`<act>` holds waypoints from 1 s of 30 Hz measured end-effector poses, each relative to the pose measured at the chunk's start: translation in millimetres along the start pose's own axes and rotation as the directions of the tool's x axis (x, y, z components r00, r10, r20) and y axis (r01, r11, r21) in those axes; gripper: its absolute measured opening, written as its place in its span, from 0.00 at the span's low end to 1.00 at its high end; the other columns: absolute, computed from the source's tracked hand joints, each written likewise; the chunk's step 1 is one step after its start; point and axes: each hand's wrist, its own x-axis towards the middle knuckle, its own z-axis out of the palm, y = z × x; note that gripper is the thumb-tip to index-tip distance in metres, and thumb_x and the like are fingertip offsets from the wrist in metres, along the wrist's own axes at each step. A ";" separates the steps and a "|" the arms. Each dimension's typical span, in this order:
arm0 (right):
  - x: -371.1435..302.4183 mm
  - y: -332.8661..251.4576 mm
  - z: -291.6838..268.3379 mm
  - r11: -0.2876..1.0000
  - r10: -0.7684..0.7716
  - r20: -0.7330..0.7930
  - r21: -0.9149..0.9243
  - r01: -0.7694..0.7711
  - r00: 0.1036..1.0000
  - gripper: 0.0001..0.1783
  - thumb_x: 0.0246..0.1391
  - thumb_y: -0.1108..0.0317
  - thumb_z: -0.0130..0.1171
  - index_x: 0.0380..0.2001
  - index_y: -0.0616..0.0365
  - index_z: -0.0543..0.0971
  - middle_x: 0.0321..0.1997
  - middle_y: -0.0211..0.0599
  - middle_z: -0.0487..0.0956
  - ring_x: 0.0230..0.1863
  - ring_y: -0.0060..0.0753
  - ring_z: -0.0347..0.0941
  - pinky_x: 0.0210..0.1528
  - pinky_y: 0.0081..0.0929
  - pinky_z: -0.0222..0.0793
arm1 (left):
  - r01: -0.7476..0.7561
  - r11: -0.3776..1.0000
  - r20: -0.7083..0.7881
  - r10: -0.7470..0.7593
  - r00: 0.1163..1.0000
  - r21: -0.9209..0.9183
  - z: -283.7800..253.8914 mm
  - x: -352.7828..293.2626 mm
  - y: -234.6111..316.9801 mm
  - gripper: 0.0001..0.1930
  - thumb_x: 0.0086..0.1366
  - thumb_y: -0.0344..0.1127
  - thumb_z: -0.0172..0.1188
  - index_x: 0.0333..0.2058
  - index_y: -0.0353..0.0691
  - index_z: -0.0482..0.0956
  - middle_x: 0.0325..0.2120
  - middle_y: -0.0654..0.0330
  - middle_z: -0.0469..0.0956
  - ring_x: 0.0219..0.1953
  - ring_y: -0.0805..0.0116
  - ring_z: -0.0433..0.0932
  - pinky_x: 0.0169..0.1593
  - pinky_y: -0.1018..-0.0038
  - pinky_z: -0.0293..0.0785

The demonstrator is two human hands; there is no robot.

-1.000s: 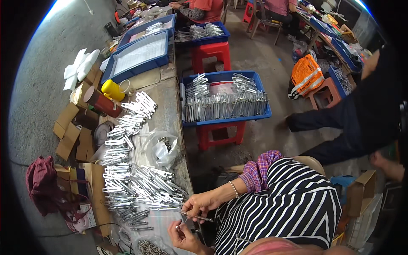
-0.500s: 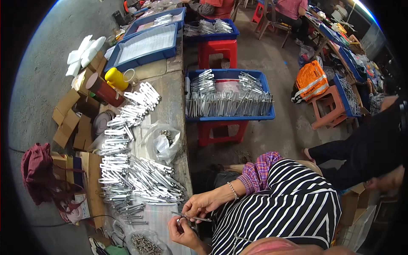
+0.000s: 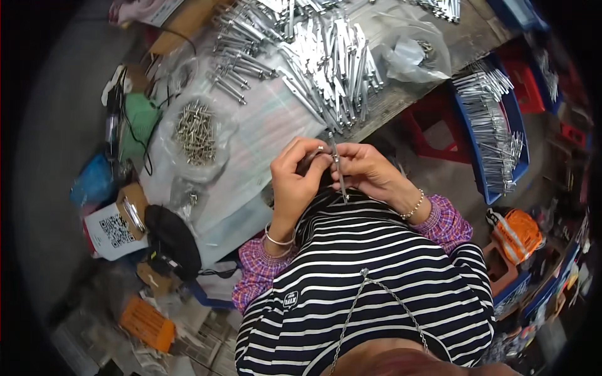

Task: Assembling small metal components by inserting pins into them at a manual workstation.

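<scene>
Grip: both hands, left hand (image 3: 295, 182) and right hand (image 3: 370, 172), pinching one metal rod (image 3: 338, 172); one screw heap (image 3: 195, 133) nearby.

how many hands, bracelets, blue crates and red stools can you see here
hands: 2, left hand and right hand, both pinching one thin metal strip
bracelets: 2, bangle on the left wrist, bead bracelet on the right
blue crates of metal strips: 1
red stools: 1 clear in view
total: 6
</scene>
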 end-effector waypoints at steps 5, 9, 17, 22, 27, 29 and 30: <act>0.3 2.0 1.4 1.000 -0.009 -0.014 0.001 0.009 1.000 0.13 0.49 0.75 0.57 0.40 0.62 0.73 0.31 0.33 0.76 0.31 0.24 0.74 0.36 0.28 0.77 | 0.006 0.993 0.038 -0.001 0.999 -0.121 -4.3 -2.2 -2.7 0.05 0.50 0.19 0.57 0.28 0.31 0.75 0.26 0.60 0.74 0.28 0.76 0.73 0.33 0.83 0.68; -0.4 5.7 -1.5 0.999 -0.034 0.018 0.005 0.034 0.999 0.16 0.48 0.74 0.57 0.43 0.63 0.72 0.31 0.34 0.75 0.31 0.24 0.74 0.37 0.29 0.77 | 0.001 0.991 0.047 0.005 0.999 -0.136 -4.2 -4.4 -3.2 0.06 0.50 0.20 0.58 0.29 0.31 0.75 0.26 0.60 0.75 0.28 0.76 0.74 0.33 0.83 0.68; 1.4 5.4 0.5 0.994 -0.094 -0.028 -0.065 0.092 0.995 0.13 0.49 0.73 0.58 0.39 0.63 0.73 0.31 0.36 0.77 0.31 0.25 0.75 0.36 0.26 0.77 | 0.091 0.973 -0.017 -0.097 0.995 -0.212 -3.4 -8.1 -7.2 0.06 0.52 0.23 0.60 0.30 0.31 0.75 0.25 0.61 0.74 0.26 0.78 0.72 0.30 0.85 0.66; 1.6 5.0 3.4 0.992 -0.106 -0.043 -0.067 0.103 0.993 0.13 0.48 0.73 0.60 0.38 0.62 0.73 0.31 0.36 0.77 0.31 0.26 0.76 0.35 0.26 0.77 | 0.077 0.980 -0.019 -0.082 0.996 -0.184 -5.1 -7.4 -11.5 0.04 0.52 0.24 0.60 0.28 0.31 0.76 0.24 0.62 0.74 0.24 0.80 0.71 0.28 0.85 0.65; 1.9 5.7 4.5 0.986 -0.138 -0.041 -0.099 0.134 0.990 0.13 0.47 0.73 0.61 0.37 0.61 0.73 0.30 0.35 0.77 0.31 0.26 0.76 0.35 0.27 0.77 | 0.074 0.973 0.018 -0.072 0.997 -0.217 -7.1 -7.2 -13.3 0.03 0.53 0.24 0.59 0.27 0.31 0.76 0.23 0.62 0.74 0.24 0.80 0.71 0.28 0.85 0.65; 2.1 6.5 3.5 0.986 -0.138 -0.037 -0.098 0.134 0.990 0.13 0.47 0.73 0.61 0.37 0.61 0.73 0.30 0.34 0.77 0.31 0.26 0.76 0.35 0.27 0.76 | 0.051 0.974 0.022 -0.048 0.999 -0.221 -6.9 -6.5 -14.0 0.03 0.52 0.23 0.59 0.27 0.31 0.76 0.23 0.62 0.74 0.24 0.80 0.71 0.27 0.85 0.64; 2.2 6.7 3.1 0.986 -0.138 -0.032 -0.096 0.135 0.990 0.13 0.47 0.73 0.61 0.37 0.61 0.73 0.30 0.34 0.77 0.31 0.26 0.76 0.35 0.27 0.76 | 0.052 0.974 0.022 -0.048 0.999 -0.221 -6.9 -7.0 -12.9 0.03 0.52 0.23 0.59 0.27 0.31 0.76 0.23 0.62 0.74 0.24 0.80 0.71 0.27 0.85 0.64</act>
